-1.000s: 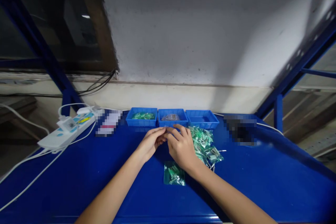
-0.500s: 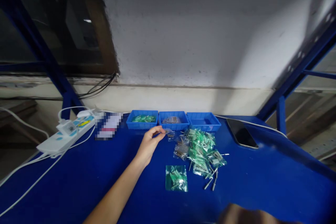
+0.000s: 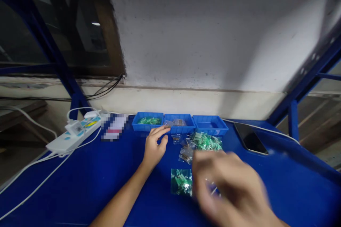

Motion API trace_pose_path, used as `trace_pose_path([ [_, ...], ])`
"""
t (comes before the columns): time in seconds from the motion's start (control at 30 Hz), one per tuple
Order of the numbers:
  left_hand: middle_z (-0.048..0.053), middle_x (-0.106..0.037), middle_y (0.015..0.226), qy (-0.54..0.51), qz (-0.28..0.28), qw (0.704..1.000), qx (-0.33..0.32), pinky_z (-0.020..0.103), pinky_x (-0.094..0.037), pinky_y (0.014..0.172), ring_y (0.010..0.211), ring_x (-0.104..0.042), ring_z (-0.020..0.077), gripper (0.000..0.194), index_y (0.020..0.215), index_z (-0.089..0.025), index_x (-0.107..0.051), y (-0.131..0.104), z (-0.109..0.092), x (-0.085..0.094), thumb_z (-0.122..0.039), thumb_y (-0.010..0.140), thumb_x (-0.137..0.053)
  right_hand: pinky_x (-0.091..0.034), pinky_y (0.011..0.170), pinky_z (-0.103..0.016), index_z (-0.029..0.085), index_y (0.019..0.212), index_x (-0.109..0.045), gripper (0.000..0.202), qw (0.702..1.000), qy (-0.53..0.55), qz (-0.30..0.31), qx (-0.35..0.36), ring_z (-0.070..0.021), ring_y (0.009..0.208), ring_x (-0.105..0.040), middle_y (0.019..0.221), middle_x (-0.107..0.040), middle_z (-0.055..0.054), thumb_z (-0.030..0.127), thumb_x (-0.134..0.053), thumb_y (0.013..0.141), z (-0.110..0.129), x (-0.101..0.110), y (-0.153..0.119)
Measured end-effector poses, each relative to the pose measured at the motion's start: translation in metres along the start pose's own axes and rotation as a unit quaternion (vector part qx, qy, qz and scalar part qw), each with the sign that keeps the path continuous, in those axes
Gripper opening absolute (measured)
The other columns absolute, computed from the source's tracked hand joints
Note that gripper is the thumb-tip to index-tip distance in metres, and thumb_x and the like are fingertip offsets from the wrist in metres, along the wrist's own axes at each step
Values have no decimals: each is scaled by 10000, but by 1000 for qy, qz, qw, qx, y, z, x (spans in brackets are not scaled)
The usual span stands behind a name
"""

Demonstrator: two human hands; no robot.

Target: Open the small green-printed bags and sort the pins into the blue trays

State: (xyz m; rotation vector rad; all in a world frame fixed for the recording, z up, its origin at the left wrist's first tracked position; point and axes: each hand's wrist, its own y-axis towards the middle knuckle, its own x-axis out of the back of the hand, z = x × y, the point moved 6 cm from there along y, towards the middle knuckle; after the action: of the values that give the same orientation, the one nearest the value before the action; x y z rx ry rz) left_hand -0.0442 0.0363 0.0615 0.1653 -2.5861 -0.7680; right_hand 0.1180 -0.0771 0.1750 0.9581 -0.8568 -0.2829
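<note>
My left hand reaches up to the front wall of the middle blue bin, thumb and fingers apart. At its fingertips, by the bin's rim, is a small clear bag with brownish pieces. My right hand hangs over the table at the lower right, fingers curled and smeared by motion; whether it holds anything does not show. It partly hides a pile of green bags with light pins. Left of it lies a single green bag. More clear bags with brownish pieces lie beside the pile.
The left blue bin holds green bags; the right blue bin stands beside the middle one. A phone lies at the right. White cables run from a power strip at the left.
My right hand has risen from the bottom edge to over the table's middle right. My left hand has opened from its pinch on a clear bag, now by the middle bin's rim.
</note>
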Motion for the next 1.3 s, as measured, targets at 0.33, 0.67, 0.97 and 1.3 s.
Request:
trace_pose_path([
  [0.33, 78, -467, 1361, 213, 68, 963, -151, 476, -380, 1001, 1229, -391, 280, 299, 1109, -201, -623, -17, -27, -27, -203, 864, -451, -339, 384, -221, 165, 708, -560, 157, 818, 430, 135, -357, -89, 429, -454, 550, -554, -6, 310, -589, 763, -114, -142, -23],
  [0.67, 76, -623, 1037, 279, 136, 950, -17, 404, -425, 870, 985, -535, 245, 240, 1025, -201, -619, -8, 22, -48, -270, 889, -433, -456, 741, -346, 239, 965, -579, 198, 962, 7, -274, 20, -182, 841, -572, 893, -622, -42, 145, -576, 790, -109, -33, 16],
  [0.97, 84, -536, 1197, 313, 203, 926, 54, 477, -375, 860, 1119, -445, 298, 336, 1147, -230, -542, -8, 42, -55, -292, 822, -486, -406, 797, -416, 161, 1107, -607, 343, 975, -100, 169, -101, -296, 1001, -487, 1035, -624, -118, 369, -546, 842, -141, -126, -14],
  [1.3, 10, -510, 836, 112, 107, 988, -16, 298, -424, 782, 850, -510, 168, 185, 767, -197, -482, -7, 16, -34, -25, 706, -454, -375, 623, -283, 169, 743, -623, 362, 938, 152, 223, -217, -161, 655, -528, 694, -596, -33, 432, -423, 892, -109, -131, -37],
])
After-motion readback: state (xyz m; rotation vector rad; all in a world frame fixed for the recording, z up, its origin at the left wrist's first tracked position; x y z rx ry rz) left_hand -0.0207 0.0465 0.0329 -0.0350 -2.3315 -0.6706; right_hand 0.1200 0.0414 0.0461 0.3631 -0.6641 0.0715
